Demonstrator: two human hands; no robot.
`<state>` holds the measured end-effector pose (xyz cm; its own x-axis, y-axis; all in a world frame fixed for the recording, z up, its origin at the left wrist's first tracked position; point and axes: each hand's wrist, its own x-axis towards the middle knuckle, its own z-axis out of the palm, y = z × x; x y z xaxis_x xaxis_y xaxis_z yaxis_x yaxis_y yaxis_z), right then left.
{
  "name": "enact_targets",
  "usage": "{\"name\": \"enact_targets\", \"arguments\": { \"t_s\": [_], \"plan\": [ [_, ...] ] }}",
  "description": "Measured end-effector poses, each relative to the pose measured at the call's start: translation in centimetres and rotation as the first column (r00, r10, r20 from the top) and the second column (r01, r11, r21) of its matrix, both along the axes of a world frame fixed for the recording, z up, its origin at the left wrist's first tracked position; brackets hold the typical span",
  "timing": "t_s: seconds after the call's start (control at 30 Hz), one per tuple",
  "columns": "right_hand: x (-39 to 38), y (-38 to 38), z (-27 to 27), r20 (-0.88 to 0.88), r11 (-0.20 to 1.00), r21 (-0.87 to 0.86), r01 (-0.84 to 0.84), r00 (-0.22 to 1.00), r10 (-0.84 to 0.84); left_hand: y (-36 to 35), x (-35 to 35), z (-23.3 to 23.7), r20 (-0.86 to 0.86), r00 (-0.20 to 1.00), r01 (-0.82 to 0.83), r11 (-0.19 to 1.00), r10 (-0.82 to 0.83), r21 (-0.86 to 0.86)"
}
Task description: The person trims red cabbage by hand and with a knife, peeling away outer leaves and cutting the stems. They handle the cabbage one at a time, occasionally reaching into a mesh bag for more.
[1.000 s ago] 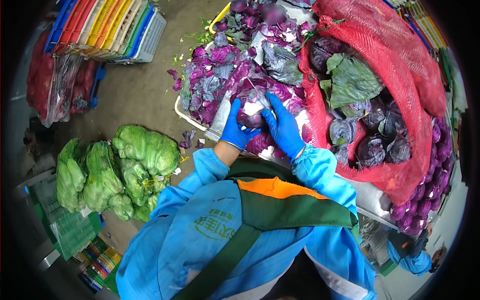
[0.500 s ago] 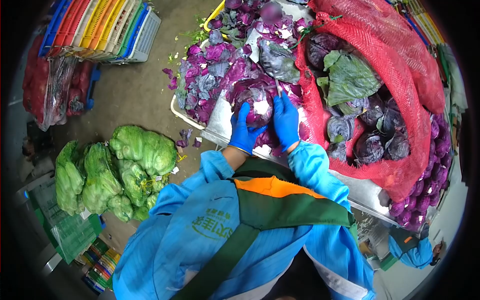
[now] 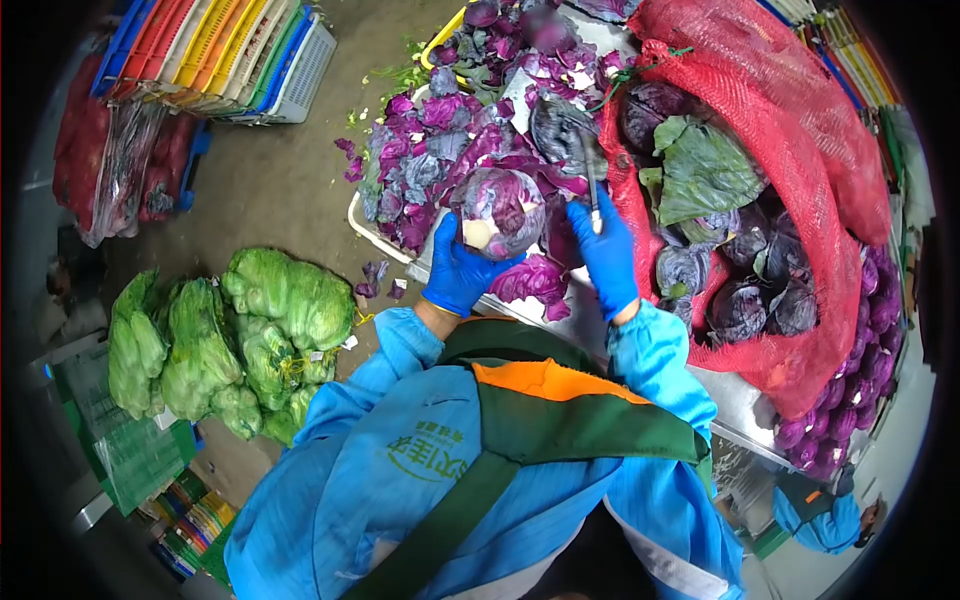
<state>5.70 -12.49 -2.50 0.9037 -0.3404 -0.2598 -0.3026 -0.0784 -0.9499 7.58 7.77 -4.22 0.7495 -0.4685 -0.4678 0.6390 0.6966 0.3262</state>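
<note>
A trimmed red cabbage point(image 3: 508, 208) with a pale cut stem rests in my left hand point(image 3: 462, 268), whose blue-gloved fingers cup it from the left and below. My right hand point(image 3: 606, 255), also gloved in blue, is closed round a knife point(image 3: 591, 170) with its blade pointing away from me. The knife is apart from the cabbage, to its right. A loose purple leaf point(image 3: 530, 283) lies just below the cabbage on the metal table. Cut cabbage leaves point(image 3: 425, 150) are heaped beyond and to the left, and a dark outer leaf point(image 3: 562, 128) lies near the blade.
At right, an open red mesh sack point(image 3: 800, 160) holds several cabbages point(image 3: 738, 310) and a large green leaf point(image 3: 708, 170). Bagged green vegetables point(image 3: 285, 300) sit on the floor at left, below stacked coloured crates point(image 3: 215, 55). Another person point(image 3: 825, 515) is at lower right.
My right hand and the knife have moved right, away from the cabbage. The cabbage has turned, with its pale stem now lower left, and a purple leaf shows below it.
</note>
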Motion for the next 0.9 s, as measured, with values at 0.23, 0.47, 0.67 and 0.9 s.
{"name": "enact_targets", "arguments": {
  "t_s": [0.23,0.47,0.67,0.9],
  "plan": [
    [-2.4,3.7,-2.9,0.225,0.875,-0.433,-0.216,0.914,0.337,-1.2,-1.6,-5.3,-0.186,0.976,-0.099,0.992,0.113,0.085],
    [-2.2,3.0,-1.9,0.08,0.851,-0.434,-0.295,0.929,0.362,0.8,1.5,-2.5,0.655,0.575,-0.585,0.312,-0.491,0.748],
    [-2.0,2.6,-2.7,0.059,0.948,-0.309,-0.073,0.994,0.096,0.5,0.4,-4.1,0.548,0.573,-0.401,0.375,-0.609,0.836],
    [-2.3,2.8,-2.9,0.235,0.967,-0.131,-0.22,0.941,0.246,0.3,1.9,-0.9,0.468,0.301,-0.536,0.259,-0.831,0.803]
  ]
}}
